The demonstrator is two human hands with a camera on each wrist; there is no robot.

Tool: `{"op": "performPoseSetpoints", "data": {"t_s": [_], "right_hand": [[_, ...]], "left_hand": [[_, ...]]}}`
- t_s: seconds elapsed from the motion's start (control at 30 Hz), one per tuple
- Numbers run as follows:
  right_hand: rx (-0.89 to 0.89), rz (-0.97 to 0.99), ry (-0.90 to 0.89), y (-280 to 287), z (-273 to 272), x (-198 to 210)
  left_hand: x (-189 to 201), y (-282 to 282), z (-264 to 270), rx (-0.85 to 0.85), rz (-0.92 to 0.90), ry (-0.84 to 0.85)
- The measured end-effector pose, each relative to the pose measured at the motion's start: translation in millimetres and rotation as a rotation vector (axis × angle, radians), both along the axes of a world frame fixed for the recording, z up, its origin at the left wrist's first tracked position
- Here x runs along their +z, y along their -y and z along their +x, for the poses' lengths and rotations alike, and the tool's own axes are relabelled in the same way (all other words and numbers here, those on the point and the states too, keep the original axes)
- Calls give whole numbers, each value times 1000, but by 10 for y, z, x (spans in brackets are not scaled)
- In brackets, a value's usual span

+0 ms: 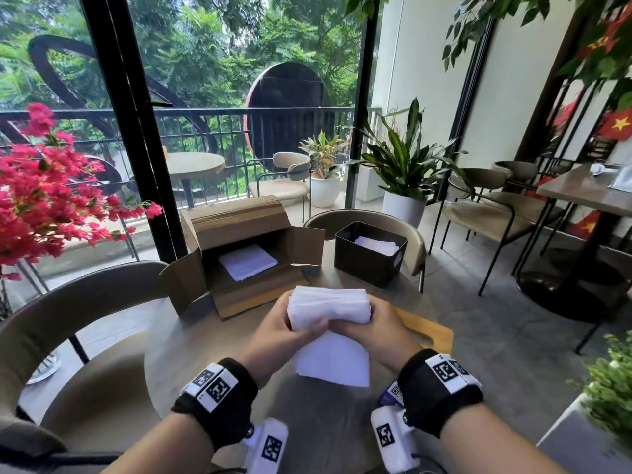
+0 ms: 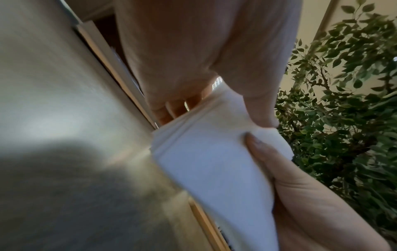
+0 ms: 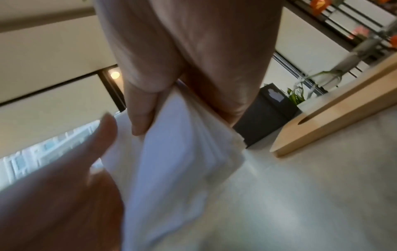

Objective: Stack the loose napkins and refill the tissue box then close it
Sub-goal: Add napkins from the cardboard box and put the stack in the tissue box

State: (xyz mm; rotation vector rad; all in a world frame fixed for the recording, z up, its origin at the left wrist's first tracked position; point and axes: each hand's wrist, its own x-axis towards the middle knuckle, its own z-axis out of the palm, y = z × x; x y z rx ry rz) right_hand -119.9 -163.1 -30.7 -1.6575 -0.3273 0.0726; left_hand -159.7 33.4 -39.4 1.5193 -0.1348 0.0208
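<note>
A thick stack of white napkins [image 1: 328, 307] is held above the round table, gripped at its left end by my left hand [image 1: 290, 325] and at its right end by my right hand [image 1: 362, 323]. One loose sheet [image 1: 331, 360] hangs below the stack. In the left wrist view my left hand [image 2: 214, 105] pinches the napkins [image 2: 204, 161] between thumb and fingers. In the right wrist view my right hand [image 3: 182, 110] pinches the napkins [image 3: 171, 149]. The black tissue box [image 1: 371, 265] stands open at the far right, with a few napkins [image 1: 376, 246] inside. Its wooden lid [image 1: 431, 331] lies beside my right hand.
An open cardboard box [image 1: 246, 295] stands at the far left of the table [image 1: 191, 343] with white napkins [image 1: 248, 261] in it. Chairs [image 1: 68, 313] ring the table. Pink flowers [image 1: 44, 200] reach in from the left; a potted plant [image 1: 608, 384] sits at the right.
</note>
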Motion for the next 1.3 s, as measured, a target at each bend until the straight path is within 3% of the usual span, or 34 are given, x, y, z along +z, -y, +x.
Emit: {"op": "performPoseSetpoints", "data": {"t_s": [0.13,0.37,0.77,0.93,1.13,1.3], "right_hand": [[18,102,-147,-38,1,92],[225,240,-507,13,-87,-1],[48,204,-583,138,90,183],[-109,347,-521,460,600,523],[-254,326,-482,549,1465,979],[-258,215,-481,398,2246,958]], "left_hand": [[68,-24,-65,-22,-19,-79],[80,-13,-56,-17,-171,-239],[180,-64,75,-5,-30,-316],[212,-347,14,60,-2,-309],[48,-716,-102,-3,197,-353],[-132,-905,-80,-110,164,-327]]}}
